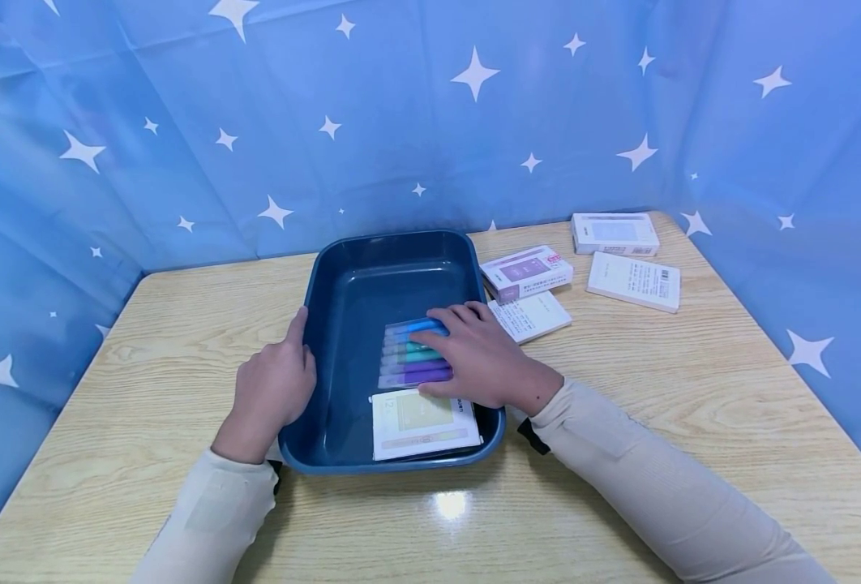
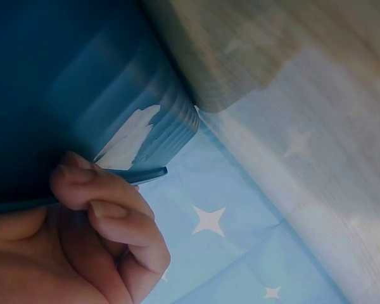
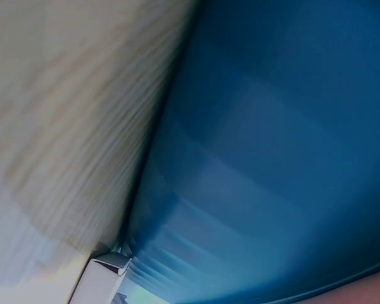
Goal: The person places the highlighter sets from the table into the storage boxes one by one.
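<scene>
A deep blue plastic bin stands on the table in the head view. My left hand grips its left rim; in the left wrist view the curled fingers are at the rim, against the outer wall. Inside the bin's right half, my right hand spans the right end of a clear pack of coloured markers, blue, green and purple, with thumb and fingers at its edges. Just below that pack lies a white and yellow box in the bin. Only a sliver of the right hand shows in the right wrist view.
Right of the bin, a purple and white box rests partly over a white box. Farther right are two more white boxes, one at the back and one in front of it. A blue starred curtain surrounds the wooden table.
</scene>
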### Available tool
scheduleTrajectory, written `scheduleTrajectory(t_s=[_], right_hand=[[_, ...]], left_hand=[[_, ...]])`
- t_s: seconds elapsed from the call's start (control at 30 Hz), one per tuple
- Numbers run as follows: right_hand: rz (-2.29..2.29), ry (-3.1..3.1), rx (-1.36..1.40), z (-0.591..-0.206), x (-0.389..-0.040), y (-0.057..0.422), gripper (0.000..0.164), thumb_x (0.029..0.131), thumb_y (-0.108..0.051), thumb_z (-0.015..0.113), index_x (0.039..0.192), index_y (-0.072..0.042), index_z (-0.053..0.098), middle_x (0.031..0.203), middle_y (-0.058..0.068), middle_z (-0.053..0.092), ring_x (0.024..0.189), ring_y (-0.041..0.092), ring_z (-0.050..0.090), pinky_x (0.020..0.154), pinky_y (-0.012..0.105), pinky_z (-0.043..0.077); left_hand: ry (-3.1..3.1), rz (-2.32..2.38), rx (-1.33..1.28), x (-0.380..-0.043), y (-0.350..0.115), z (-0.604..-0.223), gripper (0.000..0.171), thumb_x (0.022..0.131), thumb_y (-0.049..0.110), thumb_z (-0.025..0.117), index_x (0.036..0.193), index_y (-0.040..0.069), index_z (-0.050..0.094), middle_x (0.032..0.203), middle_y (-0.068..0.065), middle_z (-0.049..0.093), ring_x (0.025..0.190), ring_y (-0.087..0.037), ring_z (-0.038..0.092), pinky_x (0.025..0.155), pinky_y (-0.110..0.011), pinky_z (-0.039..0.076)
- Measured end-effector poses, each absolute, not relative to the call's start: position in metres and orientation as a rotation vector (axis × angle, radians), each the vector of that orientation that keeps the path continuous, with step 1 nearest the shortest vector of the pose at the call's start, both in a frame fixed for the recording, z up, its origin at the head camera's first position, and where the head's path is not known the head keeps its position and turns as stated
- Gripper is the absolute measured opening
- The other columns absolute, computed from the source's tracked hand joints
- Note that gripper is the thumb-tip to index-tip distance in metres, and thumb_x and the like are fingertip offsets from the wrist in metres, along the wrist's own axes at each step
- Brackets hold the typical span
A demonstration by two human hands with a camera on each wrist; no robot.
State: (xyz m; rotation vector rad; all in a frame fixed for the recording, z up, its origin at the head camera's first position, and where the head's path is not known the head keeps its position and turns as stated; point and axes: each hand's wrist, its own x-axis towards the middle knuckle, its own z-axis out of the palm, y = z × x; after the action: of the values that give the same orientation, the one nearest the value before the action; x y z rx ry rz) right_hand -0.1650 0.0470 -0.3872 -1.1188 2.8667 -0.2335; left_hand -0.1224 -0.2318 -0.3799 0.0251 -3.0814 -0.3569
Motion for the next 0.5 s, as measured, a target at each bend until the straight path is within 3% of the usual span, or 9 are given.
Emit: scheduleTrajectory(t_s=[0.5], right_hand=[[-0.219,2.86,-1.139,-0.386,-0.1652,0.0477,0.067,0.089,-0.064,0.06,0.147,-0.031,0.051,0.155,0.009,0.041,0.14,0.031,0.04,0.116,0.056,0.024]], left_hand=[[-3.088,-0.353,0.026,-0.1237,-0.2331,-0.3808,0.058,0.102,0.017,0.037,0.158,0.005,0.025,0.05,-0.006,0.045,0.039,-0.021,0.043,0.039,-0.031,0.032]])
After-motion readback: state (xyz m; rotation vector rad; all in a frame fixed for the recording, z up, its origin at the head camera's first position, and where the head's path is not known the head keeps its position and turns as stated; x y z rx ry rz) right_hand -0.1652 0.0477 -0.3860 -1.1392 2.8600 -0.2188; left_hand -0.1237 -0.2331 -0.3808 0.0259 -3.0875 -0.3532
